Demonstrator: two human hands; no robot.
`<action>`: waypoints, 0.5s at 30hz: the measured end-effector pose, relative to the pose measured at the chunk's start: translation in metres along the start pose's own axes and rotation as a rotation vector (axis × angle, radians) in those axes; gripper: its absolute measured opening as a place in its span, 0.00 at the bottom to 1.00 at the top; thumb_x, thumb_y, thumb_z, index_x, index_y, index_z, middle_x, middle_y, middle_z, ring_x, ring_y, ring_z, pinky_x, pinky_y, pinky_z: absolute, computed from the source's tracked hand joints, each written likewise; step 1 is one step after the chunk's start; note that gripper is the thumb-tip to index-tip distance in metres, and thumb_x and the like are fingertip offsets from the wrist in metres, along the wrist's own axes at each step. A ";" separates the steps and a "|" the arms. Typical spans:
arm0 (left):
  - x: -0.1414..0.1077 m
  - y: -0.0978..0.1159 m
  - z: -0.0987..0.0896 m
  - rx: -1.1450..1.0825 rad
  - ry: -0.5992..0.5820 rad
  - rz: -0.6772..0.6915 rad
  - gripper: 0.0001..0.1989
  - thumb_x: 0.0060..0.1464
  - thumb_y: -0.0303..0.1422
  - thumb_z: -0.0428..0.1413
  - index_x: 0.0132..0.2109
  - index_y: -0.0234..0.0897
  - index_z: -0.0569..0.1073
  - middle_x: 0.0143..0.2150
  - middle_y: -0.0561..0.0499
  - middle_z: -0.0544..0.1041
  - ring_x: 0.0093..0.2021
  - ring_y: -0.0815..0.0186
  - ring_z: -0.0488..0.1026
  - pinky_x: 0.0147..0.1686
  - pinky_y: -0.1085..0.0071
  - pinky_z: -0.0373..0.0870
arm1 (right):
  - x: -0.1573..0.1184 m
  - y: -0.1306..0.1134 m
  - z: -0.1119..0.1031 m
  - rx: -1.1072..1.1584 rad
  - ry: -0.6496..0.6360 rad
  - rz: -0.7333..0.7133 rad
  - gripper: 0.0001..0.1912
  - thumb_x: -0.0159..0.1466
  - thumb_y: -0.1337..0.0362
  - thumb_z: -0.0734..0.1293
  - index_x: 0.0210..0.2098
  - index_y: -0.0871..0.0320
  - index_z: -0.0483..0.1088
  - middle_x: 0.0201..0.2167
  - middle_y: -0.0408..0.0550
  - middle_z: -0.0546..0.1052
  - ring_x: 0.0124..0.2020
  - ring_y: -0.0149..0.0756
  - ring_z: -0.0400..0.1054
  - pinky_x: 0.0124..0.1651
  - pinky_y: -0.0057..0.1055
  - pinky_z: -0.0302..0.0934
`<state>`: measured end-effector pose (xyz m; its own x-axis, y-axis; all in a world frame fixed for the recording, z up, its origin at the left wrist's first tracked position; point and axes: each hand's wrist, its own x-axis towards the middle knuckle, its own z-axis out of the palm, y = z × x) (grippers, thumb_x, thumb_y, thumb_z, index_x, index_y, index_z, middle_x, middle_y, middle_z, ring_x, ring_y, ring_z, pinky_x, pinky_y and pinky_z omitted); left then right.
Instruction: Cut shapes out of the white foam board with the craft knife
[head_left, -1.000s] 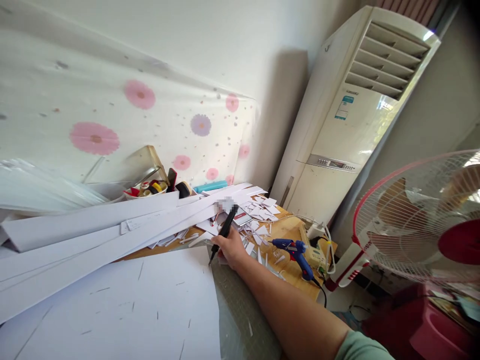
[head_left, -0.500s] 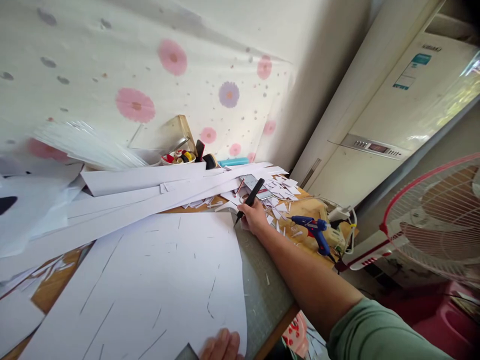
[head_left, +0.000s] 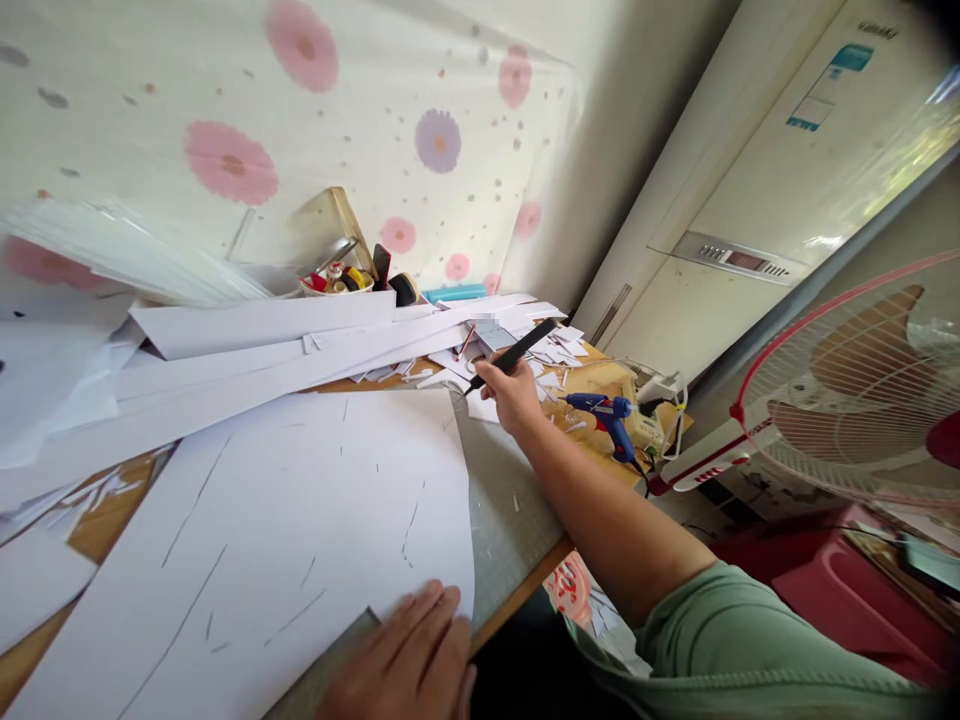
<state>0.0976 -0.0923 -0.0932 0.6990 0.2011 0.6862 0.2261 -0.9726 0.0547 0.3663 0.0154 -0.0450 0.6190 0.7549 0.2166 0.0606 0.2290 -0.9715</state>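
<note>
A large white sheet (head_left: 285, 490) with thin broken dark lines lies on the grey-green cutting mat (head_left: 501, 520). At the near edge my left hand (head_left: 409, 650) rests flat on the sheet, fingers stretched out and holding nothing. My right hand (head_left: 516, 398) is closed around a slim black craft knife (head_left: 521, 352), its handle slanting up to the right. The knife's thin tip points down and left, just beyond the sheet's far right corner. I cannot tell whether the tip touches anything.
Long white strips (head_left: 247, 375) lie behind the sheet. Paper scraps (head_left: 559, 350) and a phone (head_left: 491, 335) are past my right hand. A blue glue gun (head_left: 609, 415) stands right of my forearm, near a fan (head_left: 847, 390). A tub of tape rolls (head_left: 337, 282) sits by the wall.
My right hand and the knife have moved off the sheet's right edge to past its far corner, and the handle leans lower. More of my left hand shows. The whole view has shifted.
</note>
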 end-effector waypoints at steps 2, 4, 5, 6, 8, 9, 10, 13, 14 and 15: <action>0.010 0.003 -0.010 -0.035 -0.022 -0.026 0.12 0.58 0.27 0.50 0.44 0.38 0.77 0.45 0.53 0.82 0.44 0.65 0.79 0.48 0.72 0.75 | -0.016 -0.010 -0.006 0.016 -0.045 0.010 0.20 0.47 0.52 0.72 0.33 0.55 0.63 0.22 0.36 0.67 0.19 0.26 0.61 0.23 0.26 0.61; 0.018 0.006 -0.018 -0.051 -0.009 -0.057 0.12 0.57 0.27 0.51 0.45 0.38 0.77 0.45 0.53 0.82 0.45 0.65 0.79 0.49 0.71 0.74 | -0.034 -0.013 -0.012 -0.007 -0.114 0.027 0.23 0.50 0.52 0.72 0.41 0.55 0.66 0.24 0.38 0.71 0.21 0.29 0.65 0.26 0.29 0.64; 0.020 0.008 -0.020 -0.050 -0.001 -0.069 0.12 0.56 0.26 0.51 0.44 0.38 0.77 0.46 0.52 0.82 0.46 0.64 0.78 0.50 0.70 0.74 | -0.044 -0.012 -0.016 -0.052 -0.152 0.015 0.24 0.52 0.53 0.70 0.45 0.55 0.66 0.26 0.40 0.74 0.23 0.32 0.68 0.28 0.30 0.65; 0.021 0.009 -0.021 -0.038 -0.005 -0.081 0.12 0.56 0.25 0.51 0.44 0.37 0.77 0.46 0.51 0.81 0.47 0.63 0.78 0.50 0.68 0.74 | -0.052 -0.010 -0.020 -0.123 -0.179 -0.024 0.24 0.55 0.54 0.69 0.49 0.54 0.66 0.30 0.43 0.76 0.27 0.34 0.71 0.31 0.32 0.66; 0.018 0.010 -0.021 0.029 -0.051 -0.094 0.12 0.57 0.25 0.50 0.44 0.36 0.76 0.49 0.46 0.80 0.50 0.58 0.77 0.50 0.62 0.74 | -0.067 -0.003 -0.028 -0.338 -0.193 -0.156 0.21 0.59 0.57 0.66 0.52 0.53 0.67 0.38 0.47 0.78 0.35 0.38 0.73 0.39 0.36 0.66; 0.015 0.010 -0.021 0.079 -0.087 -0.100 0.12 0.58 0.27 0.50 0.45 0.34 0.75 0.50 0.42 0.79 0.52 0.55 0.75 0.50 0.59 0.74 | -0.072 0.000 -0.030 -0.465 -0.198 -0.216 0.21 0.60 0.59 0.65 0.53 0.53 0.67 0.40 0.48 0.77 0.37 0.40 0.73 0.42 0.37 0.65; 0.011 0.009 -0.020 0.136 -0.132 -0.111 0.13 0.58 0.30 0.50 0.48 0.33 0.75 0.53 0.38 0.77 0.54 0.51 0.74 0.50 0.55 0.74 | -0.076 0.002 -0.032 -0.593 -0.214 -0.254 0.21 0.61 0.61 0.65 0.54 0.52 0.68 0.40 0.49 0.77 0.39 0.42 0.72 0.44 0.38 0.64; -0.003 0.007 -0.021 0.266 -0.252 -0.143 0.25 0.58 0.42 0.53 0.59 0.35 0.68 0.62 0.30 0.67 0.59 0.41 0.68 0.49 0.48 0.72 | -0.084 0.000 -0.030 -0.871 -0.316 -0.238 0.26 0.59 0.66 0.65 0.57 0.50 0.66 0.38 0.50 0.77 0.39 0.45 0.71 0.43 0.37 0.62; -0.007 0.006 -0.021 0.281 -0.290 -0.145 0.31 0.56 0.47 0.54 0.63 0.38 0.64 0.64 0.29 0.64 0.60 0.38 0.66 0.50 0.46 0.71 | -0.086 -0.002 -0.028 -0.908 -0.344 -0.221 0.27 0.58 0.68 0.65 0.57 0.50 0.66 0.38 0.51 0.77 0.40 0.46 0.70 0.42 0.36 0.61; -0.010 0.006 -0.022 0.287 -0.323 -0.140 0.36 0.54 0.51 0.56 0.65 0.40 0.61 0.65 0.28 0.61 0.62 0.36 0.63 0.50 0.45 0.70 | -0.088 -0.005 -0.024 -0.924 -0.361 -0.209 0.28 0.57 0.69 0.66 0.57 0.49 0.66 0.39 0.51 0.77 0.41 0.47 0.70 0.42 0.36 0.60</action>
<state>0.0768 -0.1029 -0.0839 0.8138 0.3990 0.4226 0.4807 -0.8708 -0.1035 0.3305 -0.0673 -0.0616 0.2626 0.9297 0.2583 0.8172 -0.0719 -0.5719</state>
